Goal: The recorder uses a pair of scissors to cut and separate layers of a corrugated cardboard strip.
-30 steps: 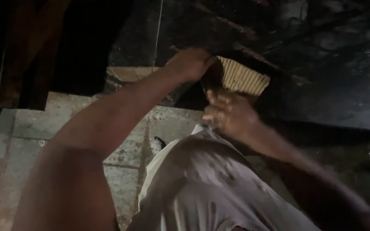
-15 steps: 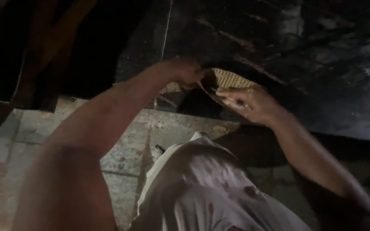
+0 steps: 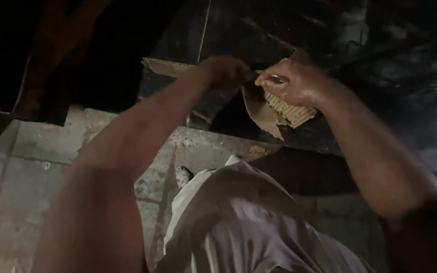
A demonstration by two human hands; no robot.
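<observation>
Both hands sit higher and closer together than half a second ago, and more of the cardboard now shows below them. Left hand (image 3: 224, 72) is clenched into a fist at the top edge of a torn brown cardboard piece (image 3: 260, 108); whether its fingers actually pinch the sheet cannot be told, as the hand is blurred. Right hand (image 3: 293, 81) is closed over the ribbed, corrugated part of the same cardboard, fingers curled down on it and gripping. Cardboard hangs between and just below the two hands, its pointed corner aimed downward, in front of a dark, shiny black sheet (image 3: 405, 76). A second strip of cardboard (image 3: 165, 65) lies flat just beyond the left wrist. Below the arms, a knee in light cloth (image 3: 238, 212) fills the lower middle. Stone floor slabs (image 3: 21, 167) with dark joints lie at lower left. Dark wooden boards (image 3: 46, 65) stand at upper left. Light is poor; fine detail is lost.
</observation>
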